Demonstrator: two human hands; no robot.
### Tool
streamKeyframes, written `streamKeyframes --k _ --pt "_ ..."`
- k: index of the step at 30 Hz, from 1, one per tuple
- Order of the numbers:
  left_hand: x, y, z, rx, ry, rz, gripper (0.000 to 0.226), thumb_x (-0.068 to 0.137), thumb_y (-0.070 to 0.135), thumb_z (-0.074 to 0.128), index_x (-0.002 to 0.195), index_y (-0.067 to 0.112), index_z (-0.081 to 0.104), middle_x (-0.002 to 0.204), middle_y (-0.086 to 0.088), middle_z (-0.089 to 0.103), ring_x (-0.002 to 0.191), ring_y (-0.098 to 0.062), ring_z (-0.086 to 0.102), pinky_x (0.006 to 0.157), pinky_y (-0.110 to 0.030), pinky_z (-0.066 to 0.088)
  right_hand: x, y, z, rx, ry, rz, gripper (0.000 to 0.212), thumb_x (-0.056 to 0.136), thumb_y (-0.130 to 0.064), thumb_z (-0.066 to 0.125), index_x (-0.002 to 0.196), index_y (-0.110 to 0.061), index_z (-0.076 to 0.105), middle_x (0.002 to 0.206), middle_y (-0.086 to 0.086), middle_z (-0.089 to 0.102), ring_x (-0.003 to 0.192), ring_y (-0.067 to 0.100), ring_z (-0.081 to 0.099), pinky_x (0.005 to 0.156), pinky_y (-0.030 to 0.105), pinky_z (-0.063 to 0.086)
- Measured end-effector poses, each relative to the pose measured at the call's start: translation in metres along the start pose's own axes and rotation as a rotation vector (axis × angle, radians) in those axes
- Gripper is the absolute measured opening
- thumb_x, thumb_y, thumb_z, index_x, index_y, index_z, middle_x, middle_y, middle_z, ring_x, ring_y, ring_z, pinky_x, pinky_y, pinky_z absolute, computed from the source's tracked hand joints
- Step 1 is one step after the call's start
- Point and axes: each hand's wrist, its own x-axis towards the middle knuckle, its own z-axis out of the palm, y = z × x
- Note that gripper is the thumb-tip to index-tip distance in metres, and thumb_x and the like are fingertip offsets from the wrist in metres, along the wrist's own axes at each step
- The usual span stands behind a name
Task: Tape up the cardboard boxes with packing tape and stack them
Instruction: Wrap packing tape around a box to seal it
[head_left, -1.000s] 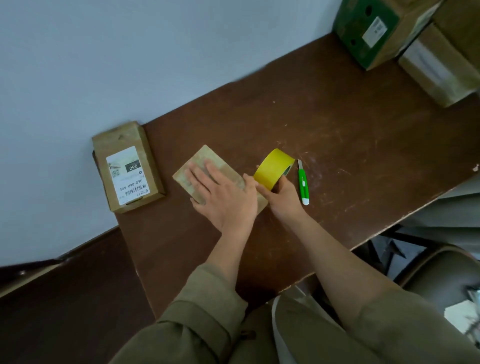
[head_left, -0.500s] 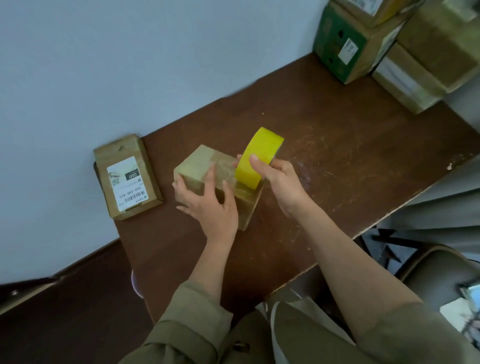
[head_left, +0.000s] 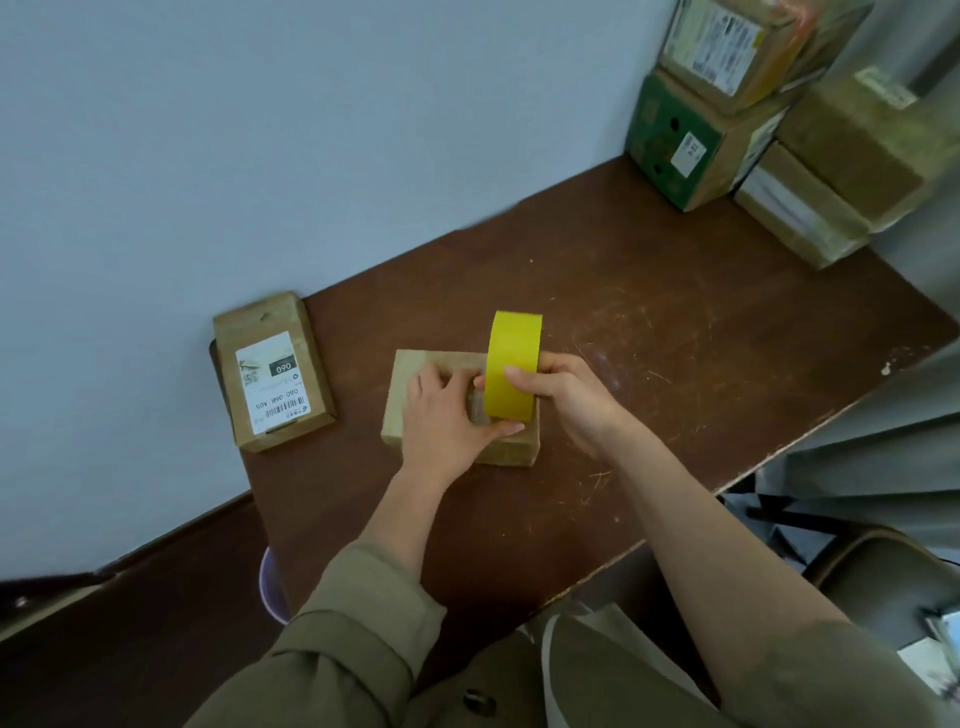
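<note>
A small brown cardboard box (head_left: 410, 374) lies flat on the brown table (head_left: 675, 353), in the middle. My left hand (head_left: 447, 421) lies on top of the box, its fingers spread flat and its thumb reaching toward the tape. My right hand (head_left: 566, 395) grips a yellow roll of packing tape (head_left: 511, 364), held upright on edge over the right part of the box. A second flat cardboard box (head_left: 272, 371) with a white label lies at the table's left end against the wall.
Several stacked cardboard boxes (head_left: 831, 156), one of them green (head_left: 670, 140), stand at the far right corner of the table. A chair (head_left: 878, 577) is at the lower right, past the table's front edge. The wall runs along the table's far side.
The box, tilted up on edge half a second ago, now lies flat. My right hand lifted the tape roll from the table onto the box. The green knife is out of sight.
</note>
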Motion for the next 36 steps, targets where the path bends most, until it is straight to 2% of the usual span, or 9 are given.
streamKeyframes --k 5,12,14,16,20,25,30,34,36 --pt "-0.003 -0.003 0.017 -0.113 0.070 -0.024 0.084 0.060 0.064 0.082 0.130 0.026 0.056 0.104 0.001 0.047 0.104 -0.021 0.048 0.082 -0.033 0.041 -0.010 0.008 -0.009 0.119 -0.068 -0.007 0.030 0.091 -0.026 0.062 0.103 -0.001 0.074 0.107 0.018 0.074 0.104 0.029 0.070 0.094 0.039 0.055" --pt "0.013 0.004 0.013 -0.186 0.060 -0.033 0.058 0.058 0.065 0.082 0.101 0.032 0.060 0.094 0.012 0.060 0.084 -0.011 0.060 0.067 -0.031 0.045 0.002 -0.005 -0.006 0.065 -0.009 -0.047 0.038 0.096 -0.031 0.060 0.100 0.006 0.069 0.093 0.022 0.074 0.089 0.026 0.071 0.086 0.042 0.056" --pt "0.017 0.007 0.014 -0.200 0.057 -0.064 0.059 0.056 0.068 0.082 0.098 0.035 0.059 0.093 0.014 0.060 0.083 -0.007 0.058 0.067 -0.031 0.046 0.010 -0.010 -0.008 -0.007 0.110 -0.064 0.044 0.100 -0.041 0.056 0.089 -0.001 0.070 0.087 0.023 0.070 0.083 0.024 0.066 0.082 0.038 0.053" --pt "0.017 0.009 0.016 -0.206 0.062 -0.070 0.056 0.056 0.069 0.081 0.095 0.036 0.059 0.092 0.014 0.060 0.083 -0.006 0.058 0.067 -0.030 0.047 0.020 -0.009 -0.019 0.001 0.354 -0.059 0.045 0.104 -0.045 0.044 0.084 -0.014 0.070 0.084 0.008 0.073 0.082 0.018 0.069 0.081 0.031 0.056" --pt "0.015 0.007 0.022 -0.192 0.091 -0.052 0.048 0.060 0.067 0.081 0.086 0.032 0.061 0.089 0.015 0.055 0.078 -0.006 0.056 0.063 -0.028 0.045 0.037 0.028 -0.060 -0.323 0.752 0.043 0.026 0.099 -0.039 0.058 0.103 -0.016 0.069 0.097 -0.005 0.069 0.101 0.017 0.066 0.092 0.035 0.052" --pt "0.014 0.002 0.019 -0.237 0.086 0.037 0.043 0.066 0.060 0.081 0.091 0.032 0.060 0.091 0.017 0.054 0.079 -0.001 0.052 0.061 -0.019 0.040 0.039 0.087 -0.083 -0.729 0.670 0.327 0.067 0.081 -0.051 0.077 0.129 -0.012 0.054 0.127 0.010 0.054 0.126 0.031 0.045 0.097 0.042 0.043" --pt "0.016 0.002 0.013 -0.256 0.035 0.039 0.047 0.068 0.060 0.079 0.101 0.033 0.060 0.094 0.018 0.057 0.082 0.002 0.051 0.063 -0.011 0.033 0.041 0.106 -0.079 -0.771 0.659 0.333 0.043 0.085 -0.044 0.075 0.118 -0.019 0.061 0.121 0.009 0.059 0.121 0.028 0.045 0.096 0.043 0.044" --pt "0.018 0.004 0.012 -0.244 -0.008 -0.055 0.052 0.065 0.052 0.086 0.104 0.038 0.055 0.091 0.017 0.059 0.085 -0.003 0.058 0.061 -0.015 0.036 0.035 0.078 -0.067 -0.509 0.712 0.065 0.039 0.093 -0.056 0.059 0.106 -0.020 0.063 0.115 0.007 0.061 0.119 0.027 0.048 0.104 0.042 0.039" --pt "0.019 0.006 0.010 -0.235 0.003 -0.067 0.060 0.064 0.048 0.088 0.110 0.035 0.051 0.098 0.017 0.057 0.089 -0.008 0.059 0.062 -0.022 0.040 0.033 0.048 -0.054 -0.246 0.488 -0.065 0.047 0.093 -0.067 0.045 0.102 -0.028 0.069 0.120 0.004 0.064 0.119 0.018 0.055 0.107 0.044 0.042"
